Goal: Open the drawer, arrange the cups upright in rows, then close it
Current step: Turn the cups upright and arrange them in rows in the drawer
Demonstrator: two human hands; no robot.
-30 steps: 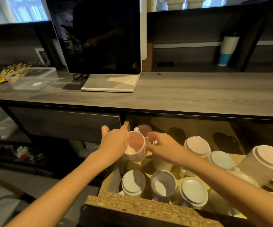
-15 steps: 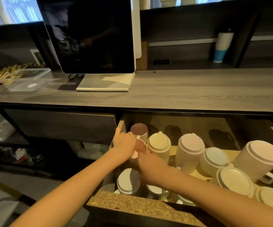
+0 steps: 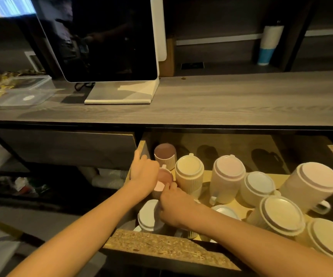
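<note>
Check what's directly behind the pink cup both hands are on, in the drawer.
Behind the pink cup an open ribbed cup stands upright at the drawer's back-left corner. The left hand hides the gap between them.

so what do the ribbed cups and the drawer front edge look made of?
Ribbed cups: likely matte glazed ceramic, pastel, with fluted walls and moulded handles; plastic can't be ruled out. Drawer front edge: raw particleboard, with coarse speckled chips showing and no edge banding.
</note>
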